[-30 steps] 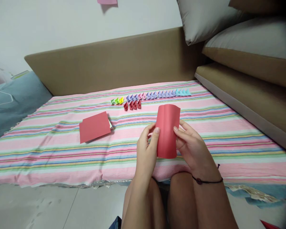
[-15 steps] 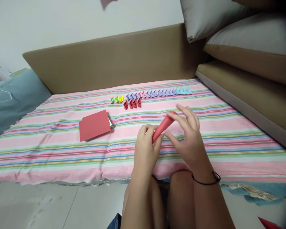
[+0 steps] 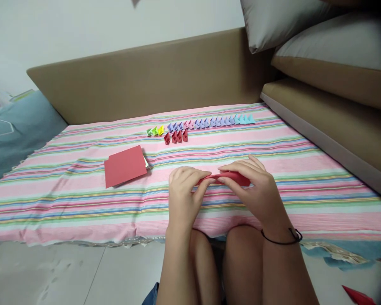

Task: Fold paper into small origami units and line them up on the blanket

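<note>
A folded sheet of red paper (image 3: 238, 177) is held above the striped cloth, just in front of my knees. My left hand (image 3: 187, 186) pinches its left part between thumb and fingers, and my right hand (image 3: 252, 180) pinches it close to the middle. The thumbs and fingertips of both hands nearly meet along its edge. Part of the paper is hidden behind my fingers. To the left lies a stack of paper with red sheets (image 3: 126, 165) on top and some paler paper showing beneath.
Small folded paper boats in purple (image 3: 222, 121), light blue (image 3: 244, 119), pink and yellow-green form a row at the back. Several dark red boats (image 3: 178, 136) stand before it. Cushions (image 3: 333, 46) are piled at right. A red folded piece (image 3: 357, 295) is at the lower right.
The red paper, tilted and rolled-looking before, is now flatter and nearly level. My right hand has come down and closed on it, while my left hand has shifted slightly left.
</note>
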{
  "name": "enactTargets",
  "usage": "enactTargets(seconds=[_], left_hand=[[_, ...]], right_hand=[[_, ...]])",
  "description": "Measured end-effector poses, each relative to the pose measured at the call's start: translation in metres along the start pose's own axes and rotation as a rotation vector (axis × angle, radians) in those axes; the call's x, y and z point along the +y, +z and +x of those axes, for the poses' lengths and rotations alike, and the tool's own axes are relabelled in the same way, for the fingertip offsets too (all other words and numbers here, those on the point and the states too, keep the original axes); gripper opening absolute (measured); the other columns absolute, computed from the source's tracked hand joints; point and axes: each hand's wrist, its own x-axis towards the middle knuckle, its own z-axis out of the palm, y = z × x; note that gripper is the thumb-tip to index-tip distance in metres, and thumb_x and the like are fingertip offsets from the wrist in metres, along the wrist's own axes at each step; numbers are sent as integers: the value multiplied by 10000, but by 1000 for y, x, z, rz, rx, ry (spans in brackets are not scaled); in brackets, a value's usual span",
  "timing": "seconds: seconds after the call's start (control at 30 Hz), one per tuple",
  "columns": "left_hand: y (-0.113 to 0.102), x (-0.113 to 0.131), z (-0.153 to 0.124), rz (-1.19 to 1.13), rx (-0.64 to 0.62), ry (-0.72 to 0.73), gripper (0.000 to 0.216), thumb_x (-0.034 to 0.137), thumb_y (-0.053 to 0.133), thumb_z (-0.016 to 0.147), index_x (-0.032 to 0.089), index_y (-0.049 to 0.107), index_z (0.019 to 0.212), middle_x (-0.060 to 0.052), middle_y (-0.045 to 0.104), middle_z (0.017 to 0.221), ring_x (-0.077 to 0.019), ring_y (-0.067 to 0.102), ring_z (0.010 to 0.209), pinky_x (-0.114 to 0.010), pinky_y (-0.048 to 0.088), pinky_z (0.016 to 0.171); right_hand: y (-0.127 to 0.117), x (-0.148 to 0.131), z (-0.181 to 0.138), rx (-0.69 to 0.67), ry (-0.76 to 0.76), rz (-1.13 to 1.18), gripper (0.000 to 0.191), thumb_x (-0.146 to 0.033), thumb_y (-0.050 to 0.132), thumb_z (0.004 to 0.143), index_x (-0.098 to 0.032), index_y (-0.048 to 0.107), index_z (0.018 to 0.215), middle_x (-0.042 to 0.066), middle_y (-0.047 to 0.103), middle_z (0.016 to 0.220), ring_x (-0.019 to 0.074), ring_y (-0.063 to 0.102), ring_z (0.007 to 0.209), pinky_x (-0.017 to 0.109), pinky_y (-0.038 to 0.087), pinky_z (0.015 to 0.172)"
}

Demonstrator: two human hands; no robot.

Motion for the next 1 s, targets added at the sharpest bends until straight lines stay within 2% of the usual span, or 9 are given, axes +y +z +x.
enactTargets(seconds=[0.17, 0.27, 0.33, 0.43, 0.63, 1.0], left_hand=[[0, 2, 1, 51, 1, -7, 104, 280, 619, 825, 247, 695, 887, -12, 713, 822, -180, 600, 857, -369, 379, 910], [-1, 4, 2, 49, -47, 18, 95, 268, 590, 844, 250, 682, 860, -2, 720, 862, -180, 593, 886, -373, 356, 940], [-1, 5, 2, 68, -67, 30, 105, 265, 576, 853, 251, 677, 829, 5, 709, 795, -176, 587, 841, -375, 349, 944], [-1, 6, 1, 101, -50, 30, 96, 255, 583, 848, 247, 679, 849, 13, 674, 722, -159, 579, 772, -383, 327, 972], [-1, 11, 1, 111, -91, 39, 123, 207, 515, 881, 227, 626, 832, 21, 673, 774, -155, 562, 844, -377, 301, 997], [-2, 11, 1, 153, -44, 30, 113, 151, 513, 855, 232, 572, 803, 17, 665, 793, -163, 568, 830, -384, 287, 998]], right_hand=[[-1, -1, 0, -5, -3, 14, 64, -225, 611, 830, -261, 658, 806, -13, 708, 817, 187, 625, 804, 419, 380, 916], [-1, -2, 1, 1, -4, 6, 79, -231, 613, 827, -259, 666, 776, -12, 710, 788, 186, 621, 775, 390, 394, 852], [-1, -3, 1, -1, -3, 2, 75, -234, 621, 821, -258, 669, 769, -13, 711, 777, 187, 622, 774, 379, 389, 835], [-2, -5, 2, -26, -2, -2, 98, -220, 606, 826, -251, 664, 754, -16, 707, 767, 183, 620, 774, 368, 380, 822], [-2, -10, 3, -52, -3, -4, 96, -189, 601, 819, -228, 639, 740, -21, 691, 767, 169, 606, 768, 366, 362, 824], [-2, -3, 1, -18, -14, -42, 107, -136, 627, 774, -227, 645, 722, -35, 684, 735, 161, 608, 746, 365, 365, 829]])
